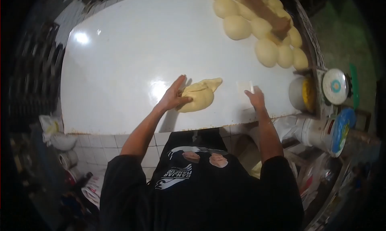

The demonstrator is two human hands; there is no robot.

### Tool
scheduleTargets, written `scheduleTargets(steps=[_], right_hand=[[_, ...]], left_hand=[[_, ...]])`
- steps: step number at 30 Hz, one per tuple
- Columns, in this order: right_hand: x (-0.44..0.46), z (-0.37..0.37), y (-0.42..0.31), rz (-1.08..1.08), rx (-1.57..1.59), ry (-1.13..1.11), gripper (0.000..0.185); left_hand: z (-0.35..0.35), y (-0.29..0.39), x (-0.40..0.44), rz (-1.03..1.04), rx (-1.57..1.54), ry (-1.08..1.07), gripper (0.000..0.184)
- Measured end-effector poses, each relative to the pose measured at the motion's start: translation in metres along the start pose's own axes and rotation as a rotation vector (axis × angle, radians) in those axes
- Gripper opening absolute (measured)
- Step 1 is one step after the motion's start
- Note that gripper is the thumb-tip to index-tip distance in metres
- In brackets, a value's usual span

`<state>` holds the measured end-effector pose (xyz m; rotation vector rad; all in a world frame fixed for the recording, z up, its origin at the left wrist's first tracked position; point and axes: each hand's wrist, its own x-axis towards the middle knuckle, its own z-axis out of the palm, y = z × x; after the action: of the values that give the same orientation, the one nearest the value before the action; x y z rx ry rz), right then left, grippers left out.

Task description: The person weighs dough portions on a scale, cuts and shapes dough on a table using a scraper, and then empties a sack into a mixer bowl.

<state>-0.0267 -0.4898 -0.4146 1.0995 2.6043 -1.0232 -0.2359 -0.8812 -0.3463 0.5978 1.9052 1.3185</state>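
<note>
A lump of pale yellow dough (197, 98), folded on top and drawn out to a tip at its right end, lies near the table's front edge. My left hand (173, 95) rests against its left side, the thumb on the dough and the fingers stretched out along the far side. To the right of the dough and apart from it, my right hand (256, 97) grips a flat white dough scraper (244, 93) close to the tabletop. Part of the scraper is hard to make out against the white surface.
Several rounded dough pieces (237, 27) crowd the table's far right corner, where another person's blurred arm (269, 16) reaches over them. A round container with a yellow rim (307, 94) stands at the right edge of the white table (120, 62). Beyond it are a scale (335, 86) and a bucket (317, 131).
</note>
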Motion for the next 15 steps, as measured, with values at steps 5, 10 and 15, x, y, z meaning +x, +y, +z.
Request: scheduleTargets(steps=[5,10,15], right_hand=[[-0.015,0.050,-0.082,-0.349,-0.065,0.286,0.085],[-0.056,0.153,-0.180,-0.267,0.484,-0.086,0.085],[-0.054,0.090,-0.231,-0.332,0.548,-0.355,0.063]], left_hand=[[0.017,-0.053,-0.034,0.116,0.306,0.413,0.096],[0.070,-0.062,0.006,0.094,0.116,0.560,0.080],[0.018,0.002,0.032,0.076,-0.028,0.403,0.053]])
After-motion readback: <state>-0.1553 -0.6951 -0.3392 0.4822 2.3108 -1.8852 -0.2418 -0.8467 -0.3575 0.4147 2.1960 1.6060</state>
